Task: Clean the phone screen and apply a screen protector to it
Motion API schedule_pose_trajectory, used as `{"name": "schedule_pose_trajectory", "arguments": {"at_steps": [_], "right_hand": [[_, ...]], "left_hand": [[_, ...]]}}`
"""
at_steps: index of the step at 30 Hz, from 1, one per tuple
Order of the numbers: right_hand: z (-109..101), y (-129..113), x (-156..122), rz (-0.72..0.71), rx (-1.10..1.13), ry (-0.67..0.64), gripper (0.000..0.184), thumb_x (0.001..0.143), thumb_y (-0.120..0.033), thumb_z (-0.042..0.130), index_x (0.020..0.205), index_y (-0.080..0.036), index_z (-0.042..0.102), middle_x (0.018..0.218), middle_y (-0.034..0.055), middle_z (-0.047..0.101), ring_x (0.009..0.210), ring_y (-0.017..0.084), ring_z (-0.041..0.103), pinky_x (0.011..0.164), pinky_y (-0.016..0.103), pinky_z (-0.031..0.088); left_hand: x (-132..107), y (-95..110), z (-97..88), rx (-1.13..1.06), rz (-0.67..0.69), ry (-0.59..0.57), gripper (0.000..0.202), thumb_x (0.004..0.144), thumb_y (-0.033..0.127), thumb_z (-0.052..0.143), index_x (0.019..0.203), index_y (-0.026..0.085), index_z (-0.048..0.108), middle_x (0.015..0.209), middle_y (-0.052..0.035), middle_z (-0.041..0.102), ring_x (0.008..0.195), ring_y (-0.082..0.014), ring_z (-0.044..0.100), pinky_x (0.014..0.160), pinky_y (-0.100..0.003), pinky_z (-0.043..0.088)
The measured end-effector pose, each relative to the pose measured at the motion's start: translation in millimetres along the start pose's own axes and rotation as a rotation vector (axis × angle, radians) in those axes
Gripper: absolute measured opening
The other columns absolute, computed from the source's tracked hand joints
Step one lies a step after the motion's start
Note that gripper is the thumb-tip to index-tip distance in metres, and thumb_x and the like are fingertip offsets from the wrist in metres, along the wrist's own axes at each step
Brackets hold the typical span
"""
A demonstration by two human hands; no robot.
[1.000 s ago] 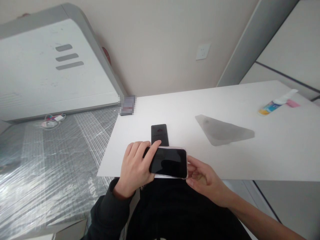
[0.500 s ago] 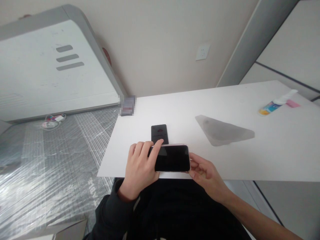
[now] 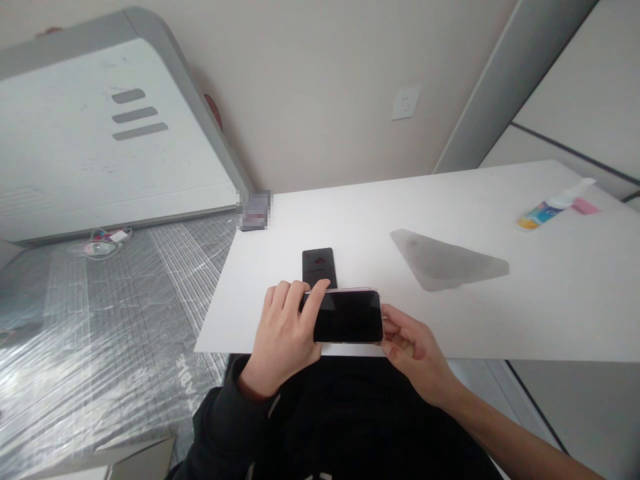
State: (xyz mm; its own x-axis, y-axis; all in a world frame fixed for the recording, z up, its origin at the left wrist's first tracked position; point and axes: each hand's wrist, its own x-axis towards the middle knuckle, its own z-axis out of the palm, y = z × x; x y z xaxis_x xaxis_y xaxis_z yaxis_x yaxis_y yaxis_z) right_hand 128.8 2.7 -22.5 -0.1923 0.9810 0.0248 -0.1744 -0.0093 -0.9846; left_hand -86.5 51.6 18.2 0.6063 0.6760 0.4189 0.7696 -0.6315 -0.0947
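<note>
Two hands, one phone. The smartphone [image 3: 347, 317] lies long side across, black glass screen up, with a pinkish rim along its far edge, right at the near edge of the white desk [image 3: 500, 320]. Can't really tell if it's resting on the desk or held just above it. The left hand [image 3: 283, 340] has the 9 o'clock end, its fingers [image 3: 295, 300] closed around the far edge. The right hand [image 3: 415, 350] has the 3 o'clock end, with the fingers [image 3: 395, 333] pressed in narrow against the short side.

At 12 o'clock from the phone, just past the left hand, is a black card [image 3: 319, 265] with a small reddish mark, flat on the desk. At about 2 o'clock there's a grey triangular sheet [image 3: 445, 260], and farther out a small spray bottle [image 3: 547, 215] lying beside a pink tag [image 3: 586, 207]. Near the desk's far corner at 11 o'clock sits a pixelated object [image 3: 255, 211]. Off at 9 o'clock, a plastic-wrapped mattress [image 3: 115, 333] runs alongside the desk.
</note>
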Motion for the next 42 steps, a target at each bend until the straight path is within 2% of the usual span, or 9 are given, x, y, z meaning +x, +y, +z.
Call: {"name": "schedule_pose_trajectory", "arguments": {"at_steps": [6,13,22,26,29,32,35,39,42], "right_hand": [[-1,2,-2,-0.001,0.006,-0.026,0.037,0.089,-0.020,0.060,0.126,-0.021,0.066,0.112,0.0085,0.080,0.100,0.022,0.077,0.088,0.031,0.060],[-1,-2,-2,-0.046,0.036,-0.084,0.033,0.091,-0.018,0.059,0.123,-0.022,0.069,0.110,0.0075,0.080,0.099,0.021,0.077,0.089,0.031,0.059],[0,-7,-3,-0.050,0.018,-0.090,0.029,0.092,-0.021,0.058,0.119,-0.021,0.069,0.106,0.0072,0.079,0.095,0.021,0.076,0.085,0.030,0.058],[0,-6,-4,-0.030,-0.027,-0.071,0.023,0.089,-0.023,0.061,0.111,-0.022,0.070,0.096,0.0063,0.077,0.088,0.022,0.073,0.079,0.030,0.057],[3,-4,-6,-0.060,-0.035,0.018,0.003,0.086,-0.024,0.067,0.089,-0.023,0.067,0.078,0.0017,0.067,0.070,0.018,0.063,0.065,0.027,0.052],[5,-5,-6,-0.092,-0.058,0.085,0.012,0.087,-0.025,0.070,0.078,-0.024,0.062,0.069,-0.0011,0.059,0.063,0.015,0.054,0.060,0.025,0.048],[6,-8,-6,-0.097,-0.075,0.045,0.007,0.091,-0.031,0.067,0.091,-0.025,0.069,0.077,0.0020,0.066,0.069,0.018,0.061,0.066,0.027,0.054],[6,-9,-8,-0.138,-0.049,-0.006,0.023,0.097,-0.040,0.064,0.113,-0.028,0.075,0.094,0.0064,0.076,0.082,0.022,0.071,0.076,0.031,0.060],[5,-5,-10,-0.156,-0.017,-0.021,0.031,0.099,-0.045,0.063,0.123,-0.030,0.074,0.104,0.0076,0.079,0.084,0.022,0.074,0.076,0.031,0.062]], "left_hand": [[0,-1,-0.7,0.006,0.008,0.021,0.064,0.069,0.006,0.056,0.133,0.008,0.058,0.095,-0.0130,0.061,0.084,-0.0290,0.048,0.072,-0.040,0.043],[-1,-2,-1.9,0.003,0.031,0.068,0.066,0.066,0.004,0.056,0.131,0.008,0.059,0.094,-0.0122,0.059,0.083,-0.0281,0.047,0.072,-0.040,0.043],[-1,-2,-2.5,-0.030,0.034,0.057,0.071,0.061,0.003,0.056,0.132,0.006,0.059,0.094,-0.0133,0.059,0.083,-0.0284,0.047,0.070,-0.040,0.044],[-2,-2,-2.5,-0.044,0.023,0.047,0.072,0.061,0.003,0.055,0.133,0.009,0.057,0.094,-0.0130,0.059,0.083,-0.0283,0.049,0.070,-0.041,0.046],[-1,0,-3.0,-0.246,0.006,0.017,0.065,0.067,0.009,0.058,0.132,0.011,0.055,0.097,-0.0120,0.059,0.086,-0.0274,0.052,0.073,-0.041,0.050],[-2,2,-3.8,-0.380,-0.023,0.012,0.064,0.071,0.013,0.060,0.134,0.013,0.053,0.100,-0.0114,0.059,0.088,-0.0269,0.055,0.076,-0.041,0.052],[-3,0,-5.4,-0.371,-0.064,-0.008,0.069,0.070,0.012,0.062,0.138,0.014,0.052,0.103,-0.0116,0.059,0.091,-0.0282,0.055,0.078,-0.044,0.052],[-6,-5,-8.2,-0.407,-0.072,-0.073,0.079,0.070,0.011,0.065,0.147,0.016,0.048,0.107,-0.0114,0.059,0.096,-0.0289,0.055,0.081,-0.045,0.052],[-8,-7,-9.5,-0.412,-0.048,-0.100,0.081,0.080,0.017,0.071,0.154,0.024,0.042,0.113,-0.0111,0.058,0.099,-0.0286,0.056,0.084,-0.045,0.052]]}}
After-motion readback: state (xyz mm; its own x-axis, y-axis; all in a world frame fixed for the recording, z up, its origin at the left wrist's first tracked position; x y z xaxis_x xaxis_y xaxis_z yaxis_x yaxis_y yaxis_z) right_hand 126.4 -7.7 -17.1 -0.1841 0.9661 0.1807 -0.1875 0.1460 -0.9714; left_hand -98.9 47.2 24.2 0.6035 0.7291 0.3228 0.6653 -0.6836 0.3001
